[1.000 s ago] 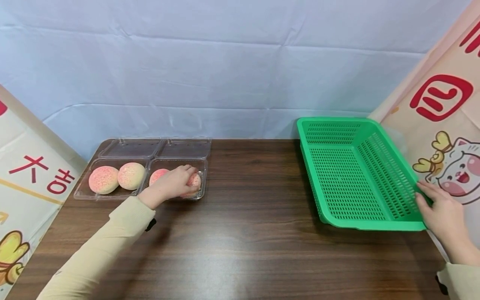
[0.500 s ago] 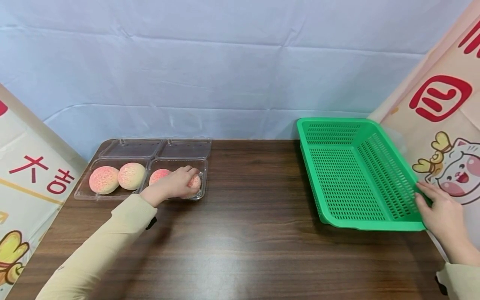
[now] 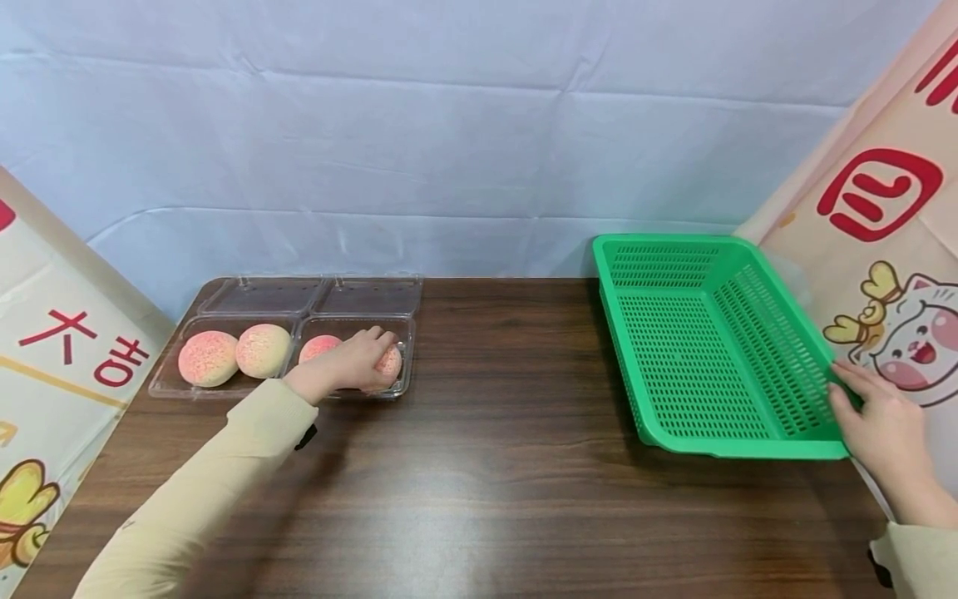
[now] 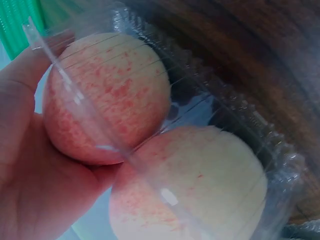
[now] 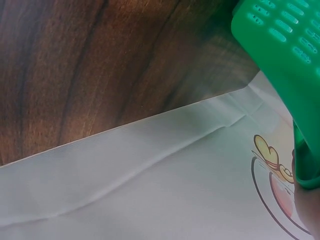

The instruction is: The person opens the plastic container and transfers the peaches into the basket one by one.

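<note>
Pink-and-cream peaches lie in a clear plastic clamshell box (image 3: 374, 298) at the back left of the table. Its lids are folded back. My left hand (image 3: 352, 363) reaches into the right compartment, its fingers and thumb curled round the outer peach (image 4: 107, 100). Beside it lies another peach (image 4: 195, 185), partly hidden by the hand in the head view. The left compartment holds a pinker peach (image 3: 208, 359) and a paler peach (image 3: 264, 351), side by side. At the right, my right hand (image 3: 886, 420) grips the near right corner rim of a green slotted plastic basket (image 3: 748, 448).
The dark wood-grain tabletop (image 3: 494, 466) stretches between box and basket. A pale cloth backdrop (image 3: 479, 166) stands behind the table. Printed cloth panels with cartoon figures flank it, the right panel (image 3: 861, 291) close to the basket.
My left wrist and sleeve have shifted slightly right and up, while the hand stays at the same peach. The right hand and basket have hardly moved.
</note>
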Demonstrator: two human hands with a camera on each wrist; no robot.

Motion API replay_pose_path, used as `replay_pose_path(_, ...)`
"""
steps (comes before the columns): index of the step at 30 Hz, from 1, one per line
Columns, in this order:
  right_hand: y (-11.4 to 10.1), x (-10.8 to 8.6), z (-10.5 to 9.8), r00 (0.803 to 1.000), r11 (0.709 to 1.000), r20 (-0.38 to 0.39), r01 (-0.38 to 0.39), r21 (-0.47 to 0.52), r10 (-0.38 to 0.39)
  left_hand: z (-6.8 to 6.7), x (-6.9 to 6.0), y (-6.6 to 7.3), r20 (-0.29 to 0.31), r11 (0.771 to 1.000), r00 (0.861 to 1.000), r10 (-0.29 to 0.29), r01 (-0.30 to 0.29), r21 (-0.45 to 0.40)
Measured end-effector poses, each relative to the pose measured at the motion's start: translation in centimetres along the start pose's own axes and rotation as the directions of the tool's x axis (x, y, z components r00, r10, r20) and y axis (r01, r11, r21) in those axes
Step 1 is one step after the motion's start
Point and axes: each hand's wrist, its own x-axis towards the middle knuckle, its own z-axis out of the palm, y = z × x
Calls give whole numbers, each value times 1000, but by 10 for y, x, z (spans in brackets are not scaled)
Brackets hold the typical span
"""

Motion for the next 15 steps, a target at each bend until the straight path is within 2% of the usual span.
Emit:
replay_pose_path(4, 0, 0, 0, 1000, 1000, -2, 1, 8, -1, -4, 2, 1, 59, 1000, 998, -29, 29, -8)
replay_pose_path(15, -1, -2, 0, 999, 1000, 27, -24, -13, 25, -13, 4, 4, 153, 995, 986, -69, 78, -56)
